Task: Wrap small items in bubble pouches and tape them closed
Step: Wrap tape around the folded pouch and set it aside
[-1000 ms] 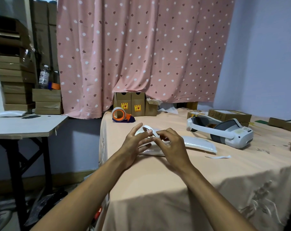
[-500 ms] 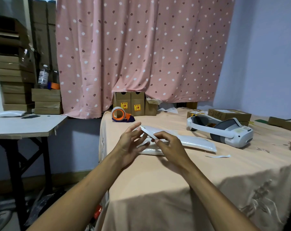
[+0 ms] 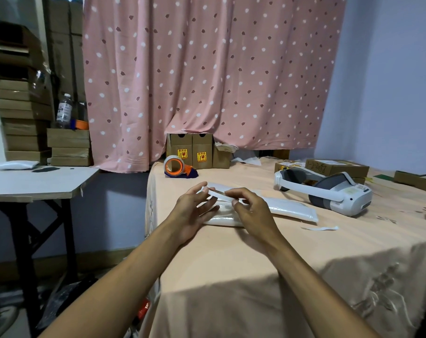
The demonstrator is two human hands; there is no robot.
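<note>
A white bubble pouch (image 3: 287, 209) lies flat on the peach tablecloth (image 3: 231, 259), stretching right from under my hands. My left hand (image 3: 193, 211) pinches the left end of the pouch's folded flap strip (image 3: 219, 191), with its other fingers spread on the pouch. My right hand (image 3: 251, 211) pinches the same strip a little further right. The strip is lifted slightly off the pouch. What sits inside the pouch is hidden. An orange tape dispenser (image 3: 179, 167) with a roll stands behind my hands near the table's back left corner.
A white headset (image 3: 329, 191) lies right of the pouch, with cardboard boxes (image 3: 336, 167) behind it. A loose white peel strip (image 3: 321, 228) lies on the cloth. Small brown boxes (image 3: 190, 151) stand against the pink curtain. A grey side table (image 3: 36, 181) is at the left.
Both hands have shifted slightly along the pouch's flap. The right hand slid to the right, and the strip between the fingers now lies lower and straighter.
</note>
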